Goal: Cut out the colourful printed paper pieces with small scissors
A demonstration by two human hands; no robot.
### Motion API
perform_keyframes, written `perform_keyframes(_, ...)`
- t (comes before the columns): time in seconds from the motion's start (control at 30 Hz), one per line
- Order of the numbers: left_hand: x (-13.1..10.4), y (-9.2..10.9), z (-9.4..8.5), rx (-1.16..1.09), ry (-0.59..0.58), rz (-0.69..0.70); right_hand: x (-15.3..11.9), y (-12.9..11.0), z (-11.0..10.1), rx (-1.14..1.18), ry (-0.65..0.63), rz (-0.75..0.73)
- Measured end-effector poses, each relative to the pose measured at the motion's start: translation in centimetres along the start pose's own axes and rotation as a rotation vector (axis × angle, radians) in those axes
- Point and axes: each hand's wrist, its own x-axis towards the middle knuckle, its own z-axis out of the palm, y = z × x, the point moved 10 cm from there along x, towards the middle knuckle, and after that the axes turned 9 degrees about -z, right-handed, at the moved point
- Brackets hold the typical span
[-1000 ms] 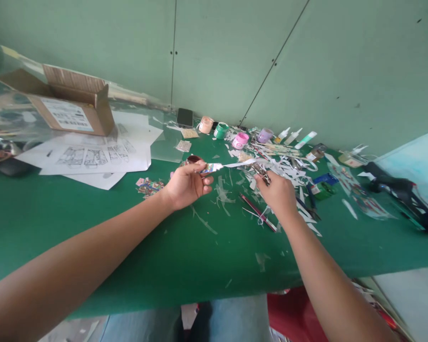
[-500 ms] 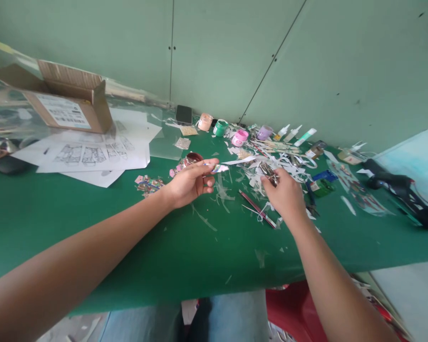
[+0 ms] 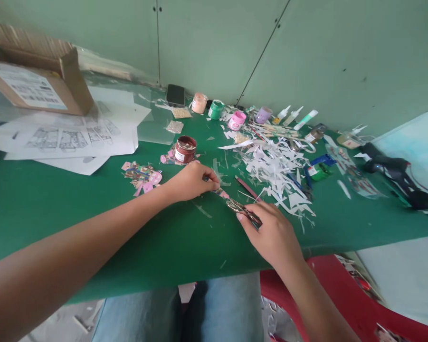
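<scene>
Left hand (image 3: 194,182): palm down, pinching cutout (image 3: 222,193) | right hand (image 3: 272,229): angled inward, gripping metal tool (image 3: 244,213), near worktop's (image 3: 128,266) front edge

The right hand (image 3: 274,230) had brought the silver metal hand tool (image 3: 245,213) down to just below the centre of the frame, near the small pink patterned cutout (image 3: 221,193) in the left hand (image 3: 192,183), which had turned palm-down

On the desk (image 3: 178,256), a box (image 3: 60,97) stood on papers (image 3: 123,140) toward the left end, cutouts (image 3: 142,178) lay right of them, nearer the front edge, and bottles (image 3: 305,120) lined the back edge.
</scene>
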Motion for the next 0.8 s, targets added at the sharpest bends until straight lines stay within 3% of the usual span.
perform_keyframes(0.2,0.2,-0.2,0.6,0.054,-0.04,0.011,0.0,-0.2,0.4,-0.041,0.008,0.03)
perform_keyframes(0.4,0.1,0.0,0.5,0.186,0.018,0.025,-0.3,0.2,0.4,-0.028,0.002,0.046)
perform_keyframes(0.8,-0.2,0.1,1.3,0.249,0.011,0.03,-0.3,0.2,0.4,-0.037,-0.008,0.051)
